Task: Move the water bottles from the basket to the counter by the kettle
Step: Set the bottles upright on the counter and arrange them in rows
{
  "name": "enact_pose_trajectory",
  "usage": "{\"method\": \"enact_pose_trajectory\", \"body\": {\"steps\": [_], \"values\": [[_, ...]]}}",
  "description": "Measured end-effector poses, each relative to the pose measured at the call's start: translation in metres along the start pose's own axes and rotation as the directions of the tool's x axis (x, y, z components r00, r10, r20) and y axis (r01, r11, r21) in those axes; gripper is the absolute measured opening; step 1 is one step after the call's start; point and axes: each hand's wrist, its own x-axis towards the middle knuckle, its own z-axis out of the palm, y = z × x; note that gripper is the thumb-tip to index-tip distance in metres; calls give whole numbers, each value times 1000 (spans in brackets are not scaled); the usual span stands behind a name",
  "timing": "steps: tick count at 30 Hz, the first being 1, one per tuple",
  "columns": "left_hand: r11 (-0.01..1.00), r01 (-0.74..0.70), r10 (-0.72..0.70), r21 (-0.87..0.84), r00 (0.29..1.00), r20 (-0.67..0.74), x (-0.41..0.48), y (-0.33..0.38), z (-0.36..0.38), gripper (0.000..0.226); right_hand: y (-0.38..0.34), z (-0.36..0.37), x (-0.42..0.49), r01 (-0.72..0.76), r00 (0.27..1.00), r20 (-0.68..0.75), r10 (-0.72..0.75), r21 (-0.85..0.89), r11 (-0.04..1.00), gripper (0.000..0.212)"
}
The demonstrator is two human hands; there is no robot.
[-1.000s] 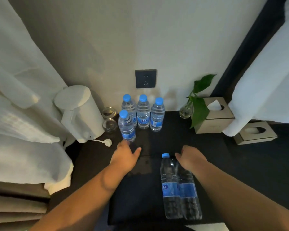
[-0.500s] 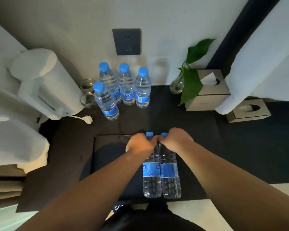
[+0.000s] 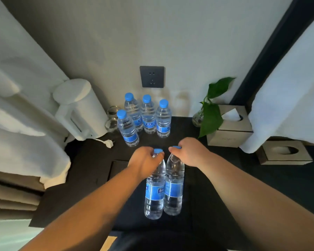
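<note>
Two bottles (image 3: 173, 185) upright, long axis vertical, caps up.

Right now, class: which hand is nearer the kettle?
Left. The left hand, gripping the left bottle, is to the kettle's right and nearer the camera; the right hand, gripping the right bottle, is even farther right.

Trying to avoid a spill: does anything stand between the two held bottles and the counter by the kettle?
Nothing visible: bare counter lies between the held bottles and the four standing bottles beside the kettle.
</note>
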Motion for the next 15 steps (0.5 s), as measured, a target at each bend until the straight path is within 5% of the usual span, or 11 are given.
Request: {"method": "enact_pose_trajectory", "body": {"steps": [8,15], "values": [[981,-192,189,22,932,-310,14,19,-57,42,-38,-47,2,216,953,-232,-194,73,974,42],[958,-278,283,65,898,-335,38,21,-90,37,-66,-58,9,185,911,-379,-164,19,983,43]]}}
